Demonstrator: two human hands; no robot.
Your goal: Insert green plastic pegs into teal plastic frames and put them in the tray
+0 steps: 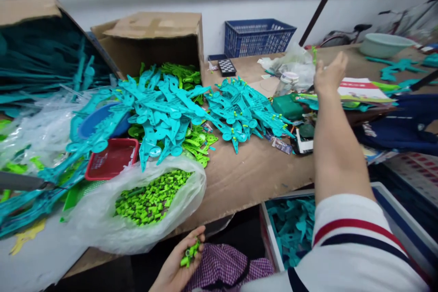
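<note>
Cupped low at the worktop [253, 173] edge, left hand [179, 262] holds small lime-green plastic pegs [189, 254]; right hand [329, 74] stretches open, empty, above a cluttered teal plastic parts pile [244, 107].

A brown workbench [253, 173] runs along the wall, its bare board showing in the middle. On it lie two heaps of teal plastic parts, a big one [160, 109] towards the left and a smaller one [241, 109] beside it. A clear bag of small green pieces [150, 198] sags over the near edge, with a red basket [111, 157] just behind it. Further back stand an open cardboard box [153, 39] with green parts spilling from it, a blue crate [258, 36] against the wall and a small checkered board [226, 67]. To the right sit crumpled plastic bags [294, 66], a booklet [362, 89] and a pale bowl [385, 44].
</note>
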